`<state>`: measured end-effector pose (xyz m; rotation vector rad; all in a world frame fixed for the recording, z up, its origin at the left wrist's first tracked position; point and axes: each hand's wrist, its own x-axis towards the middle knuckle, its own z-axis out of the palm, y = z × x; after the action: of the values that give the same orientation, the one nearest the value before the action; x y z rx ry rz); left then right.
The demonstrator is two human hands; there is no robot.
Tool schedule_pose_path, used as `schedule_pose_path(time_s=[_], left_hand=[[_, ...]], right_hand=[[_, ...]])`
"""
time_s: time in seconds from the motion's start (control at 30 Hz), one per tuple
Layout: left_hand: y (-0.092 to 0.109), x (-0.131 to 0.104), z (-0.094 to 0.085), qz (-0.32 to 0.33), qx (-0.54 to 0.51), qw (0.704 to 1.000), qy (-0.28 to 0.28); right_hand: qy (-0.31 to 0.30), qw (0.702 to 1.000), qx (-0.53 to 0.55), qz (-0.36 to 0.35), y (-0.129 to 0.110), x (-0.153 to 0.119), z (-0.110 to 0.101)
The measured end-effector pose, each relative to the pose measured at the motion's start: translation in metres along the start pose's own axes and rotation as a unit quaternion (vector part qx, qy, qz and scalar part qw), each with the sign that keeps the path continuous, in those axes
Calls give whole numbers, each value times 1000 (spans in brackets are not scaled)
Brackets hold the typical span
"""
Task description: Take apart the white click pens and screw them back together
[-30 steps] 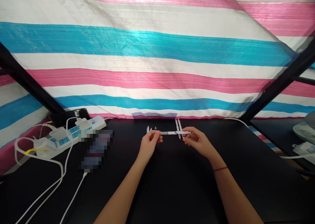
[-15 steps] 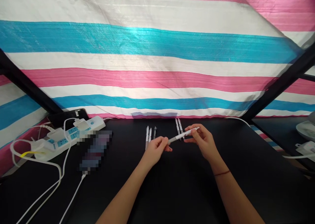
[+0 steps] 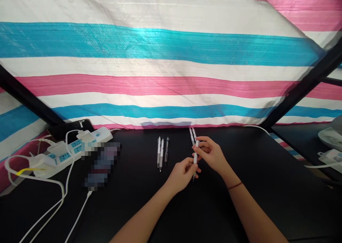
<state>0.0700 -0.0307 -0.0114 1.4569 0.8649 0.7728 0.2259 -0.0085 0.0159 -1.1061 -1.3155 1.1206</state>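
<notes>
Both hands grip one white pen (image 3: 195, 158) above the black tabletop, its tip pointing down toward me. My left hand (image 3: 184, 173) is closed round its lower part, thumb and fingers pinching it. Near the upper end, my right hand (image 3: 211, 154) pinches the same pen between thumb and fingers. Just beyond the right hand lie two white pens (image 3: 192, 134) side by side, their lower ends partly hidden. To the left, two more white pens (image 3: 160, 152) lie next to a dark translucent pen (image 3: 167, 151).
On the left stand a white power strip (image 3: 72, 154) with plugs and cables and a pixelated phone (image 3: 103, 164) on a white cable (image 3: 77, 218). A dark phone-like object (image 3: 71, 129) leans behind. Striped sheeting (image 3: 171, 68) hangs at the back between black bars (image 3: 301, 86).
The held pen has swung from a slanted, nearly level pose to almost upright in view. My left hand has moved right and nearer, uncovering the pens on the left.
</notes>
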Motion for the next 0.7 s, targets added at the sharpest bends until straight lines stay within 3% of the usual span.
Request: schedule_pose_path(time_s=[0.7], left_hand=[[-2, 3, 0, -2, -1, 1000, -4]], right_hand=[[-7, 1000, 7, 17, -8, -3, 2]])
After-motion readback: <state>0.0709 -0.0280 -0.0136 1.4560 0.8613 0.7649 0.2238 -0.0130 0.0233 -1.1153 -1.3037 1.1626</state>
